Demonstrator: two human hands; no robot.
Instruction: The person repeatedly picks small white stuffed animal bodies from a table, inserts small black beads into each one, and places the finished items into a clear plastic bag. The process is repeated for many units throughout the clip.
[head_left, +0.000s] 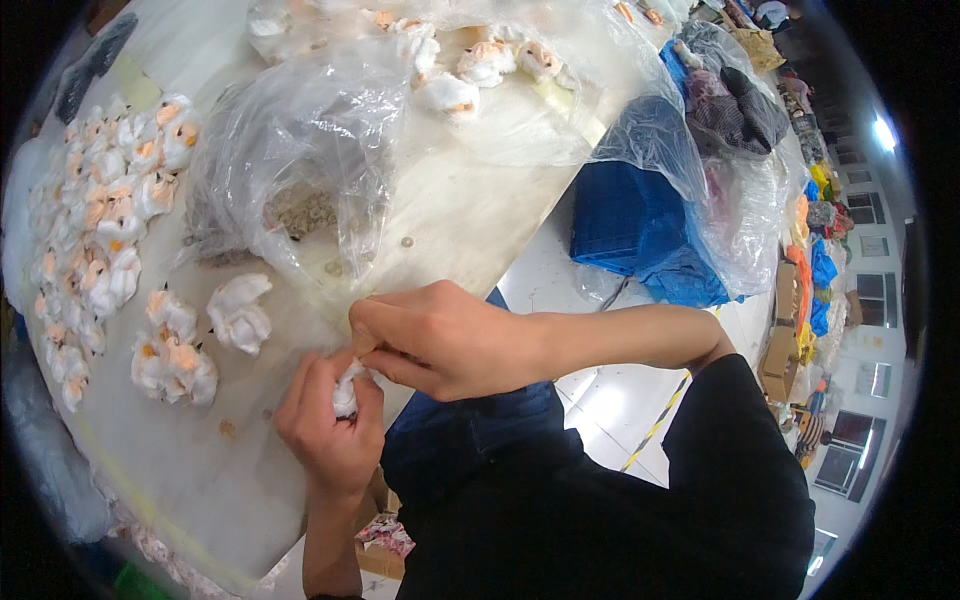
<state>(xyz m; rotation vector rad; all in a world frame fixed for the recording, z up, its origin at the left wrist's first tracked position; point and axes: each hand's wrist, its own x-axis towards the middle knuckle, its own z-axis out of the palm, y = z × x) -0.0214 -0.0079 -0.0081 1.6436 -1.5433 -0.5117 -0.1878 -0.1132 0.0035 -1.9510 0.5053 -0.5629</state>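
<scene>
At the table's near edge, my left hand (330, 420) is closed around a small white plush piece (346, 394), which shows between thumb and fingers. My right hand (442, 345) meets it from the right, thumb and forefinger pinched at the top of that piece. Whatever lies between those fingertips is too small to make out. Left of my hands lie a single white plush piece (240, 313) and a small cluster of white and peach plush pieces (176, 360). Just beyond, a clear plastic bag (330, 112) gapes open, with many small pale, ring-like parts (304, 211) inside.
A large heap of white and peach plush pieces (105, 217) covers the table's left side. More plush pieces (487, 64) spill from another plastic bag at the back. Beyond the table's right edge stands a blue plastic crate (630, 217), partly draped with plastic. One small round part (407, 241) lies on the tabletop.
</scene>
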